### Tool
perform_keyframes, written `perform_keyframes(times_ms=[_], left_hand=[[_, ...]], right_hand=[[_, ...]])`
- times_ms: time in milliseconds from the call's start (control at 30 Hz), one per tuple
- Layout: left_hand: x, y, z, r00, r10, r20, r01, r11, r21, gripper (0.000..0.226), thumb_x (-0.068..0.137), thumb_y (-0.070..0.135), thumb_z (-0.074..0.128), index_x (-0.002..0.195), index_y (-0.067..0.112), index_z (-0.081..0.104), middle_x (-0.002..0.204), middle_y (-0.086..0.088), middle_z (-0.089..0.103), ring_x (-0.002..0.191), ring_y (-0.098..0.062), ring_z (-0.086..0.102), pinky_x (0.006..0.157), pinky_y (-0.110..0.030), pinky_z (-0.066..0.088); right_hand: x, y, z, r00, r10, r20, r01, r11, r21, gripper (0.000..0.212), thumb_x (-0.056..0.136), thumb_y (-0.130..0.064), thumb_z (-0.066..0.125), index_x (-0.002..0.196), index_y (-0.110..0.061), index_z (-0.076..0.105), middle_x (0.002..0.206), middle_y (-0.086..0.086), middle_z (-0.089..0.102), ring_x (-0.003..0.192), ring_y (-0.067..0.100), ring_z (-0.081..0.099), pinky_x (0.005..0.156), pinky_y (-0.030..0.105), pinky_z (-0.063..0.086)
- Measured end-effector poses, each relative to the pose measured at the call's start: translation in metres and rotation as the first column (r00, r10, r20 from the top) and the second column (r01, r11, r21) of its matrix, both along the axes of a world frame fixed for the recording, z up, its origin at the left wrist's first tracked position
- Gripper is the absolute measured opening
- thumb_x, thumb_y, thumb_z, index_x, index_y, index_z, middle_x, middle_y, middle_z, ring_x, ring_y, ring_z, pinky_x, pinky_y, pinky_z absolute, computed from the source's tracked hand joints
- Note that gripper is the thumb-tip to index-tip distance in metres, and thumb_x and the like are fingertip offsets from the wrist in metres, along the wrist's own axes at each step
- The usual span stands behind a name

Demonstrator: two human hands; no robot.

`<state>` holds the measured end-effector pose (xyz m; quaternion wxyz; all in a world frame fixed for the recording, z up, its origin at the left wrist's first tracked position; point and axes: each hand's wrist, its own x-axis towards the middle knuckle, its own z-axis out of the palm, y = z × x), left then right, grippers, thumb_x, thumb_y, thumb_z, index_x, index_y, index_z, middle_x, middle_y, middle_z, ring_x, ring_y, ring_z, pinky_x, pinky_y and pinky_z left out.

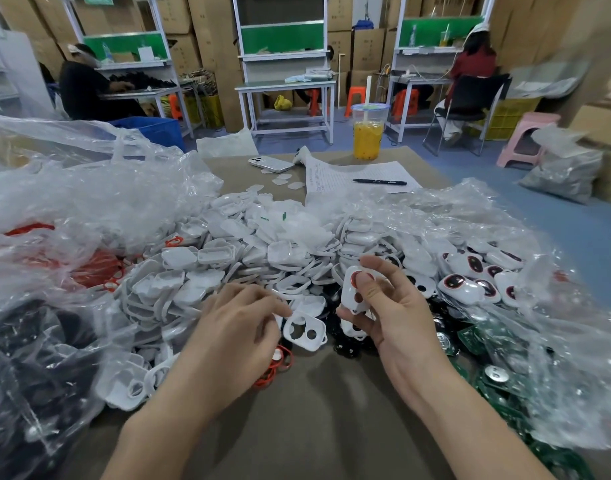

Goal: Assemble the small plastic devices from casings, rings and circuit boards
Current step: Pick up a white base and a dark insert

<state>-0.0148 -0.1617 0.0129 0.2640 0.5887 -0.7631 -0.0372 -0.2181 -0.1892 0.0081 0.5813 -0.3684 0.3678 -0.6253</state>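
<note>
Nearest, bare tabletop (331, 410). A few orange rings (278, 370) lie partly under the left hand (241, 327).

Left hand's fingers are curled, pinching the edge of an empty front casing (306, 332) with two holes, low over the tabletop. Right hand (397, 313) is just beside it, fingers wrapped round a device (356, 292) held upright, thumb on its red upper button.

Green circuit boards (498, 379) lie right, under plastic film. Beyond is the casing pile (228, 261), with finished devices (470, 285) heaped right. Far edge: paper sheet (349, 174), pen (380, 182), phone (270, 163).

Step, as I read it: one unit closed and getting a press-check, the next shell already in hand. Next move likely needs the device set on the finished heap, which frees the right hand to fetch a ring and board.
</note>
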Motion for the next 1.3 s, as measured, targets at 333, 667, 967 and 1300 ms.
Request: perform_keyframes(times_ms=[333, 667, 967, 1300], left_hand=[[0.010, 0.003, 0.013, 0.994, -0.085, 0.064, 0.070, 0.976, 0.207, 0.005, 0.088, 0.052, 0.066, 0.091, 0.048, 0.063, 0.101, 0.028, 0.052, 0.102, 0.004, 0.027, 0.090, -0.013, 0.016], [0.011, -0.001, 0.007, 0.997, -0.033, 0.066, 0.021, 0.983, 0.180, 0.013, 0.086, 0.058, 0.064, 0.080, 0.048, 0.060, 0.087, 0.024, 0.054, 0.099, 0.004, 0.037, 0.093, -0.018, 0.018], [-0.006, 0.003, 0.014, 0.796, 0.047, -0.604, -0.019, 0.998, 0.053, 0.012, 0.087, 0.026, 0.074, 0.080, 0.036, 0.074, 0.073, 0.001, 0.067, 0.054, -0.006, 0.049, 0.055, -0.019, 0.042], [-0.029, 0.002, 0.011, 0.189, 0.252, -0.949, 0.293, 0.908, 0.300, 0.024, 0.074, 0.016, 0.073, 0.096, 0.010, 0.081, 0.078, -0.014, 0.071, 0.066, -0.015, 0.068, 0.066, -0.023, 0.058]], right_hand=[[-0.001, 0.002, 0.002, 0.999, 0.039, -0.032, -0.041, 0.998, -0.042, 0.032, 0.093, -0.004, 0.066, 0.099, -0.035, 0.073, 0.081, -0.011, 0.070, 0.075, 0.003, 0.067, 0.068, 0.022, 0.056], [0.002, 0.003, 0.005, 0.989, 0.113, 0.097, -0.116, 0.993, 0.029, 0.028, 0.098, 0.005, 0.055, 0.111, -0.017, 0.067, 0.082, -0.002, 0.072, 0.069, 0.006, 0.066, 0.075, 0.033, 0.062], [0.005, 0.004, 0.006, 0.985, 0.137, 0.107, -0.142, 0.989, 0.042, 0.027, 0.096, 0.005, 0.058, 0.111, -0.016, 0.065, 0.089, 0.001, 0.073, 0.093, 0.019, 0.068, 0.074, 0.030, 0.061], [0.002, 0.007, 0.007, 0.966, 0.250, 0.064, -0.254, 0.965, 0.070, 0.025, 0.095, 0.007, 0.049, 0.107, -0.015, 0.054, 0.107, 0.013, 0.075, 0.089, 0.026, 0.076, 0.064, 0.028, 0.059]])
